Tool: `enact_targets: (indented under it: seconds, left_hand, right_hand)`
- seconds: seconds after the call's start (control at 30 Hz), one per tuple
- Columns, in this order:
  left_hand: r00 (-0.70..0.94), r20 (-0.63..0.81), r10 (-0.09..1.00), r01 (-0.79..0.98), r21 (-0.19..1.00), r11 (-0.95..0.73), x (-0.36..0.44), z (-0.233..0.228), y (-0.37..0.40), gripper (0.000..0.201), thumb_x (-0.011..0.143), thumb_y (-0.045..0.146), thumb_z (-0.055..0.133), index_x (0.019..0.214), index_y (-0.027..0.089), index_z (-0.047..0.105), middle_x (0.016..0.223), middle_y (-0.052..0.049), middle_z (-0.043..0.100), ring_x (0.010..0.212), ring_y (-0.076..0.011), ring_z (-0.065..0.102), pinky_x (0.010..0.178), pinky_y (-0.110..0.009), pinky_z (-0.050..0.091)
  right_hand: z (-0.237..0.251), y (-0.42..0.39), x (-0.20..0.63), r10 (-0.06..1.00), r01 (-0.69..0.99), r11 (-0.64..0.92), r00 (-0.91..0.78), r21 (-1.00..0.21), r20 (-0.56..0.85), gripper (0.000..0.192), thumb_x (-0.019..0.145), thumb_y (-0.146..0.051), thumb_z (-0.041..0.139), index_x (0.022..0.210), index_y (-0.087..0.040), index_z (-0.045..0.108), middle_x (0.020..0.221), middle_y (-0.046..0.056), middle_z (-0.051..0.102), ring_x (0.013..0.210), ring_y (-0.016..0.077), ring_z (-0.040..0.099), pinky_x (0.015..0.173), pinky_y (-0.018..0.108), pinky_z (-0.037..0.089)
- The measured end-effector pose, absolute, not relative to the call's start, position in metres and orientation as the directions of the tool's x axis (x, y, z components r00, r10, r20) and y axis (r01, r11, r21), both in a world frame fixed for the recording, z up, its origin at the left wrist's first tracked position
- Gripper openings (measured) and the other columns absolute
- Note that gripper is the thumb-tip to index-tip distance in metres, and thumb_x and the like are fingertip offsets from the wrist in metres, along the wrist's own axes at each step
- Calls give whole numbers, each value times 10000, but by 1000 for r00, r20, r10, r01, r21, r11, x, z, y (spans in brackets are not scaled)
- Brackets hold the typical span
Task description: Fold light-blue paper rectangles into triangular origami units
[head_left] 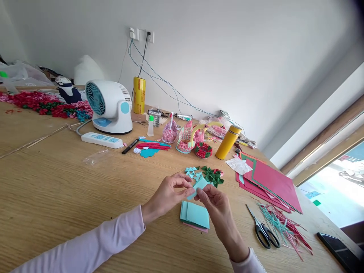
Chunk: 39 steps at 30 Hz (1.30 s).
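A light blue paper piece [201, 183] is held up over the wooden table [85, 189], between the two hands. Its left side is pinched between the thumb and fingers of the left hand [172, 190], and its right side is gripped likewise by the right hand [218, 201], with the thumb pressed on its lower part. Just beyond the fingers, light blue triangles [191, 173] and dark green triangles [214, 176] are scattered, so little room is left on the far side. Below the paper, a folded paper stack [196, 214] is seen, its near right corner close by the right wrist and a pink edge showing underneath. A wide stretch of wood is offered to the left, as far as the white power strip [101, 140]. On the right, the space is bounded by black-handled scissors [263, 230], laid open-bladed side unclear, and by a heap of thin paper strips [284, 225]. Farther out, coloured sheets [274, 180] are piled near the table's right edge, by which a dark phone [339, 248] is also placed.
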<state>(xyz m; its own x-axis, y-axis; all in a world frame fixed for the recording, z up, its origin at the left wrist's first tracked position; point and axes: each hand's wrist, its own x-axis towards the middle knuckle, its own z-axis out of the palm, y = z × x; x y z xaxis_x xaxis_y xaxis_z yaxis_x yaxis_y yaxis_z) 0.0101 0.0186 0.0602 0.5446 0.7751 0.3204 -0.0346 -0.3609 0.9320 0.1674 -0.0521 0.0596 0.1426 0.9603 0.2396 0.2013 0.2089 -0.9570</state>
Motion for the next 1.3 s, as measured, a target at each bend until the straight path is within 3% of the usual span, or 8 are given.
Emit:
enact_targets:
  seconds: [0.17, 0.37, 0.53, 0.77, 0.93, 1.03, 1.13, 1.3]
  left_hand:
    - [570, 321, 756, -5, 922, -388, 11, 55, 14, 226, 833, 364, 624, 822, 147, 689, 890, -55, 673, 894, -186, 623, 815, -275, 476]
    - [559, 436, 706, 148, 785, -602, 7, 49, 11, 186, 861, 344, 598, 805, 178, 664, 815, -16, 687, 789, -161, 616, 766, -257, 435]
    - [524, 524, 672, 129, 731, -670, 1, 45, 14, 121, 863, 309, 604, 846, 195, 643, 885, -36, 667, 881, -171, 605, 832, -280, 435]
    - [471, 435, 767, -14, 873, -487, 0, 40, 22, 229, 758, 353, 718, 912, 196, 658, 1112, -74, 576, 1042, -197, 559, 858, -296, 475]
    - [484, 372, 792, -97, 923, -374, 2, 34, 26, 181, 759, 353, 716, 809, 180, 692, 1075, -72, 566, 1071, -207, 542, 845, -287, 487]
    - [472, 353, 808, -123, 934, -336, 2, 32, 28, 192, 751, 353, 722, 783, 166, 694, 1050, -67, 565, 979, -182, 563, 764, -257, 497]
    - [501, 298, 813, -127, 954, -271, 1, 32, 28, 242, 747, 362, 721, 704, 130, 667, 1022, -57, 559, 760, -112, 573, 617, -212, 476]
    - [563, 210, 799, -140, 977, -158, 0, 32, 28, 298, 765, 414, 687, 808, 123, 635, 1103, -67, 560, 540, -46, 554, 470, -196, 428]
  right_hand:
    - [53, -54, 170, 964, 183, 181, 160, -966, 211, 326, 829, -467, 625, 705, -167, 589, 674, 35, 623, 683, 180, 619, 655, 294, 511]
    - [49, -57, 175, 909, 313, 295, 200, -903, 366, 266, 859, -357, 621, 1075, -218, 551, 783, 11, 639, 710, 171, 628, 671, 301, 516]
    - [45, -56, 178, 853, 485, 373, 157, -791, 498, 103, 848, -295, 636, 852, -196, 665, 878, 54, 622, 724, 164, 594, 648, 292, 504]
    - [42, -54, 173, 852, 220, 314, 365, -923, 377, 193, 755, -382, 722, 728, -190, 724, 953, 90, 592, 800, 196, 595, 596, 285, 532]
    - [39, -55, 174, 872, 260, 266, 345, -928, 347, 230, 759, -411, 714, 673, -197, 727, 962, 117, 621, 905, 254, 585, 554, 280, 502]
    - [41, -55, 177, 899, 308, 255, 273, -917, 342, 258, 776, -419, 696, 643, -198, 721, 1055, 137, 619, 1029, 298, 556, 563, 288, 497]
    - [43, -56, 179, 903, 331, 259, 249, -907, 349, 261, 770, -415, 703, 640, -189, 715, 1087, 148, 605, 1070, 309, 543, 578, 289, 489]
    - [42, -56, 180, 870, 394, 298, 263, -870, 418, 280, 783, -377, 698, 580, -189, 649, 925, 115, 618, 1044, 289, 545, 628, 300, 472]
